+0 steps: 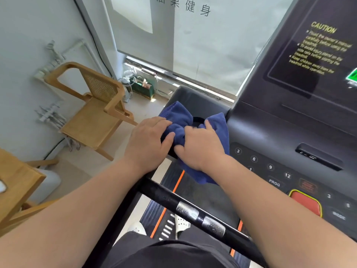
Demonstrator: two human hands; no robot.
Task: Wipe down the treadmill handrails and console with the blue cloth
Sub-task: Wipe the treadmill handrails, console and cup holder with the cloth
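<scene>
The blue cloth [178,118] lies bunched over the cup-holder tray [193,97] at the left end of the treadmill console [280,128]. My left hand [148,144] lies on the cloth's left part, fingers curled into its folds. My right hand [201,147] grips the middle and right part of the cloth, thumb pinching a fold; a corner hangs below my wrist. A round cup hole shows between the two cloth lobes. The black handrail [173,200] with its metal pulse sensors [200,216] crosses below my forearms.
Console buttons, a red stop button [305,203] and a caution label [320,49] sit to the right. A wooden chair [92,113] stands on the floor to the left, a wooden table corner [17,180] nearer. The treadmill belt and my white shoes [179,225] are below.
</scene>
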